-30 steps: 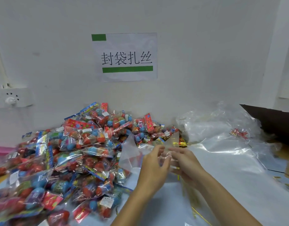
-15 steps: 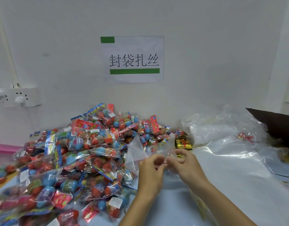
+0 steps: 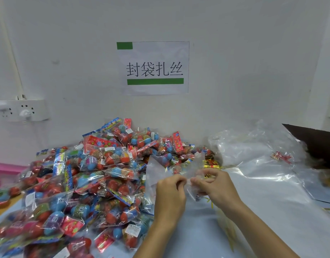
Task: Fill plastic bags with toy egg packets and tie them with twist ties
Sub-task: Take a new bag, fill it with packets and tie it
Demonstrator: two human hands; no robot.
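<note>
Big pile of toy egg packets [image 3: 89, 183] on the left, left hand [image 3: 169, 194] pinching clear plastic bag [image 3: 160, 170] in the middle, right hand [image 3: 214, 185] pinching it too, wall sign [image 3: 153, 67] reading 封袋扣丝, more clear bags [image 3: 253, 161] on the right.

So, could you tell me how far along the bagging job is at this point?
No filled, tied bag is in view. Both the left hand and the right hand pinch an empty clear bag, apparently opening it. The big pile of egg packets is unbagged, so filling and tying remain.
</note>
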